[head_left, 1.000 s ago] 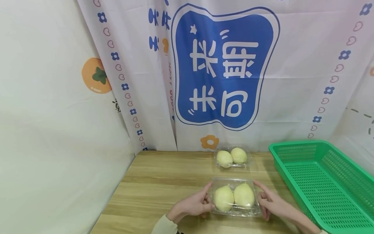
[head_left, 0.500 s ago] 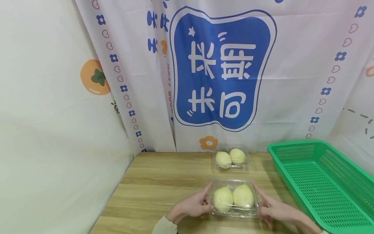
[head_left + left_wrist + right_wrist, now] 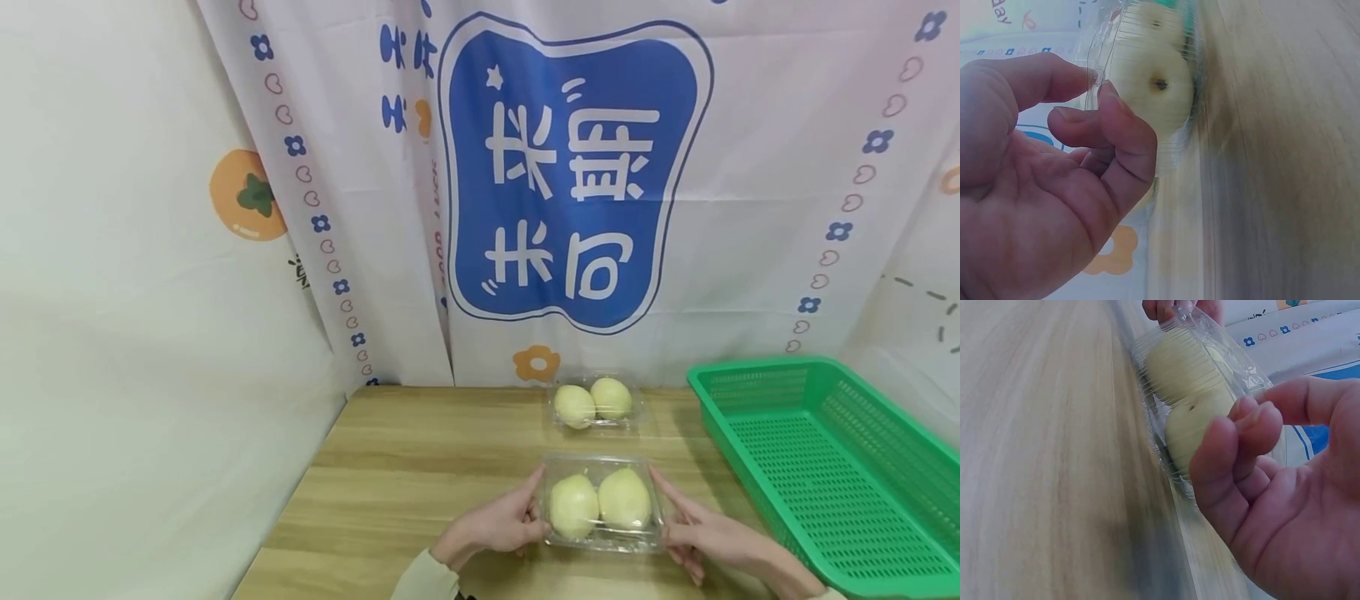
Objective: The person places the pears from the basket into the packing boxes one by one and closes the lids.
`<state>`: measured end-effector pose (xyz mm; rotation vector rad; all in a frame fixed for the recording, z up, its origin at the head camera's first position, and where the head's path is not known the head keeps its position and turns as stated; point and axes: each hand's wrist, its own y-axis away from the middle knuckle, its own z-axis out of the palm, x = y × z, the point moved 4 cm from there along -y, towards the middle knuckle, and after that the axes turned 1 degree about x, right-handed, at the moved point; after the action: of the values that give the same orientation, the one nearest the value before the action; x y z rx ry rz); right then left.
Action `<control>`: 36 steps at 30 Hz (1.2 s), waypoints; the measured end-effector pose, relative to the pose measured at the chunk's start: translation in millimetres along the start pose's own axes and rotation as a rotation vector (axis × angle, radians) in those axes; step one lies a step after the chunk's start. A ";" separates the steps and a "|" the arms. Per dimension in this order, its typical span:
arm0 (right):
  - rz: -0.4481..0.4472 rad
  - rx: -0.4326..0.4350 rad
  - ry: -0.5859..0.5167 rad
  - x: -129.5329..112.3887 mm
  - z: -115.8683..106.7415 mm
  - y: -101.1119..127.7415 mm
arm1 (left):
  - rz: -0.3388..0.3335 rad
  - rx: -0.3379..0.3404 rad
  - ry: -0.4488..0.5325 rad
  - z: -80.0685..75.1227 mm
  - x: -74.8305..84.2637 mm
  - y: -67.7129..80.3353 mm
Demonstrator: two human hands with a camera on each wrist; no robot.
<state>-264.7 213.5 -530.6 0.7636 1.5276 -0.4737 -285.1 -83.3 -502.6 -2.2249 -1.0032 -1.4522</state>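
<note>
A clear plastic clamshell box (image 3: 603, 461) holding two pale yellow pears (image 3: 573, 507) sits near the front of the wooden table (image 3: 420, 467). My left hand (image 3: 495, 525) grips its left side, index finger along the edge. In the left wrist view my left hand (image 3: 1100, 103) has its thumb over the lid and its fingers curled at the box's rim (image 3: 1110, 37). My right hand (image 3: 701, 533) holds the right side. In the right wrist view my right hand (image 3: 1254, 425) has its fingers curled against the box (image 3: 1210, 337), by a pear (image 3: 1191, 419).
A second clear box (image 3: 633, 419) with two pears stands farther back at the table's far edge. A green slotted basket (image 3: 757, 367) with nothing visible inside fills the right side of the table. A printed curtain hangs close behind and to the left.
My right hand has drawn in against the box's right side. The left hand and the box have hardly moved.
</note>
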 end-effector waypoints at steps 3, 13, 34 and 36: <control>0.004 -0.001 -0.014 0.8 -0.8 0.1 | -0.006 -0.004 -0.009 -0.7 0.6 -1.1; -0.022 -0.043 -0.081 3.8 -0.3 1.3 | -0.011 -0.007 -0.013 0.8 0.8 -1.0; -0.041 0.240 0.244 -22.9 -11.7 12.1 | -0.012 0.077 -0.191 -30.4 15.3 -3.4; -0.053 0.263 0.306 -33.4 -11.9 13.5 | -0.014 0.072 -0.214 -37.0 18.8 -3.0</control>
<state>-264.4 225.0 -494.5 1.0380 1.7944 -0.6268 -307.6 -95.5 -469.9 -2.3620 -1.1188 -1.1813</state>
